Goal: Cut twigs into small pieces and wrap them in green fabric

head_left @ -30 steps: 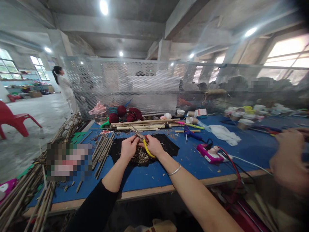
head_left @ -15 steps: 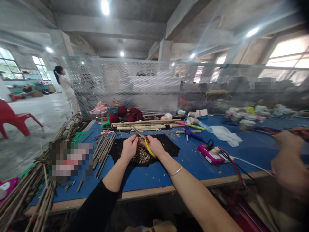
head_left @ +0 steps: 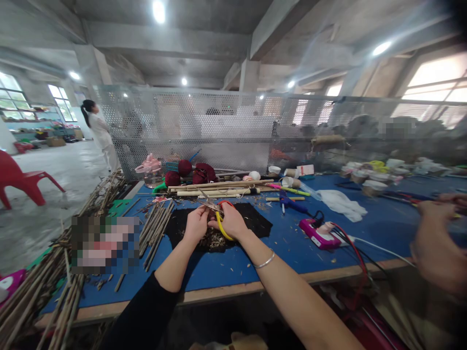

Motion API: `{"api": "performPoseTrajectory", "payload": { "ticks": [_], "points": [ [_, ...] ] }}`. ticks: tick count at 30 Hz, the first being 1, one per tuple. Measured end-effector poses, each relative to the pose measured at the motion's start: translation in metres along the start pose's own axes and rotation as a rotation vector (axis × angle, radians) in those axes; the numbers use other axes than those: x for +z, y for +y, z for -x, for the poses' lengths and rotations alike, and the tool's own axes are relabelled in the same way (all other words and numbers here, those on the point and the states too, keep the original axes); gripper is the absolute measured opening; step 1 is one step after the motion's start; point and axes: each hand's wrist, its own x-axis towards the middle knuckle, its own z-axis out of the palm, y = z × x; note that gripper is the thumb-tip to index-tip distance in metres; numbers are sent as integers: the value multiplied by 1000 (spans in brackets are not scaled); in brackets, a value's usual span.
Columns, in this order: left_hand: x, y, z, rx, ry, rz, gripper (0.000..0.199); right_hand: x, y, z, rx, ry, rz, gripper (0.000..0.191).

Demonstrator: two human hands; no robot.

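Note:
My right hand (head_left: 234, 223) grips scissors (head_left: 221, 227) with yellow and red handles; their blades point up and left, over my left hand's fingertips. The fingers of my left hand (head_left: 196, 225) are pinched together close to the blades, and what they hold is too small and covered to make out. Both hands are above a black cloth (head_left: 257, 218) on the blue table. Under them lies a pile of small cut wood bits (head_left: 213, 242). Left of the cloth is a bundle of thin sticks (head_left: 157, 231).
Long pale rods (head_left: 219, 191) and dark red yarn balls (head_left: 204, 173) lie at the back. To the right are a blue glue gun (head_left: 292, 202), a magenta power strip (head_left: 317, 236) with cords, and a co-worker's blurred hands (head_left: 438, 228). Branches (head_left: 40, 291) line the left edge.
The scissors have turned slightly in my right hand, and the yellow handle has shifted a little left. My left hand has hardly moved. The co-worker's hands at the right have shifted slightly.

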Motion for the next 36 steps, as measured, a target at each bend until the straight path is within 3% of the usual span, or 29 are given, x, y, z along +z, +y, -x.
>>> {"api": "performPoseTrajectory", "payload": {
  "ticks": [7,14,20,29,36],
  "points": [
    [6,-5,-1,-69,38,222,24,-1,-4,0,46,-4,-30,44],
    [4,4,1,-98,23,151,20,-3,-3,-1,-82,95,-22,51],
    [4,8,2,-118,43,174,17,-2,-1,1,6,-8,-14,48],
    [4,-1,1,-131,52,162,23,-6,-1,0,38,-29,-58,45],
    [4,4,1,-230,53,202,25,-3,0,-1,57,-61,-127,38]
  ]
}}
